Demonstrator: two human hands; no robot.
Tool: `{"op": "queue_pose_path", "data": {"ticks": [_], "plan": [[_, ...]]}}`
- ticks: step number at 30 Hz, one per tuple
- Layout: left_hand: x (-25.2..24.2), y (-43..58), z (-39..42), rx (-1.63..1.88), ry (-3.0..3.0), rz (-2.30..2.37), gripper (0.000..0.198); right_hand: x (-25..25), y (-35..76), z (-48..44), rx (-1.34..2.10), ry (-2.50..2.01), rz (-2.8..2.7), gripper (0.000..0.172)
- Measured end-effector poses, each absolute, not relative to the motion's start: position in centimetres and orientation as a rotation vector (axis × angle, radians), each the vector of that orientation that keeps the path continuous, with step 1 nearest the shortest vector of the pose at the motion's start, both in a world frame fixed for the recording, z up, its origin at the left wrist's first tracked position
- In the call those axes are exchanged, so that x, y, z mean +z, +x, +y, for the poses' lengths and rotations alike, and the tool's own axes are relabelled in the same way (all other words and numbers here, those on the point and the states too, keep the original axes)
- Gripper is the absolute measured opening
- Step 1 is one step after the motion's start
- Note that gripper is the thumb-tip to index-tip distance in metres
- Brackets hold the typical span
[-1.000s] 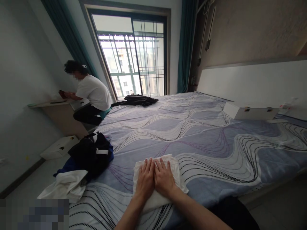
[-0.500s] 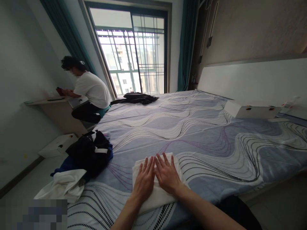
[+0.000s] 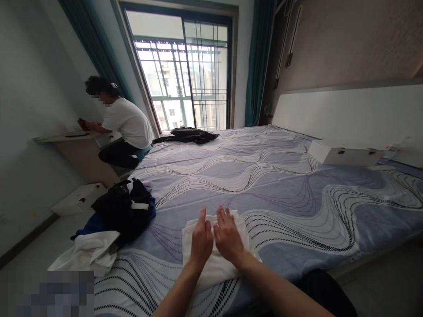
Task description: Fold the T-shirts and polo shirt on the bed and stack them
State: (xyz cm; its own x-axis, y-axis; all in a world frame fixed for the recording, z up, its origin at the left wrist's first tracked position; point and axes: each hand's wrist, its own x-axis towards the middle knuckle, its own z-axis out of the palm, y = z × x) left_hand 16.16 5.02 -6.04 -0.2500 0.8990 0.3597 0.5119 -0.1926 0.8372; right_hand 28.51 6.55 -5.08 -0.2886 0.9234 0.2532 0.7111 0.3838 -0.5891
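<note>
A folded white cloth [image 3: 216,269], perhaps a garment, lies on the bed's near edge in front of me. Over its left half is my left hand [image 3: 202,241], tipped on edge with the thumb up and fingers stretched forward. My right hand [image 3: 228,237] is beside it over the right half, fingers extended and palm turned partly inward. A narrow gap separates the two hands. Neither holds anything; whether they touch the cloth or hover just above it I cannot tell.
Left of me lie a black and blue clothes pile [image 3: 124,211] and a crumpled white garment [image 3: 87,251]. Black clothing [image 3: 188,135] rests at the bed's [image 3: 274,211] far side. A white box [image 3: 350,155] stands by the headboard. Someone in a white shirt [image 3: 127,121] sits at a desk [image 3: 71,143].
Both hands have turned from palms flat on the cloth to palms angled inward, fingers lifted. The left has rolled onto its edge. The cloth stays in place.
</note>
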Motion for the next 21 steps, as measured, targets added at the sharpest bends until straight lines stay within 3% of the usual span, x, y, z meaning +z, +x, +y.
{"op": "queue_pose_path", "data": {"ticks": [4, 10, 12, 16, 21], "plan": [[-7.4, 18.2, 7.1, 1.649, 1.058, 1.480, 0.052, -6.2, 25.0, 6.5, 0.812, -1.300, -1.913, 0.057], [-9.4, 17.6, 6.9, 1.520, 1.216, 1.601, 0.047, -6.6, 26.7, 6.5, 0.435, -1.424, -2.361, 0.058], [-9.2, 17.7, 6.2, 1.394, 1.448, 1.617, 0.045, -6.2, 28.1, 6.3, 0.357, -1.483, -2.469, 0.063], [-8.1, 18.0, 4.8, 0.908, 2.072, 1.843, 0.049, -5.8, 30.1, 6.2, 0.295, -1.650, -2.414, 0.056], [-6.8, 19.3, 2.8, 0.531, 2.050, 2.379, 0.051, -5.5, 30.7, 4.7, 0.129, -1.930, -2.093, 0.058]]}}
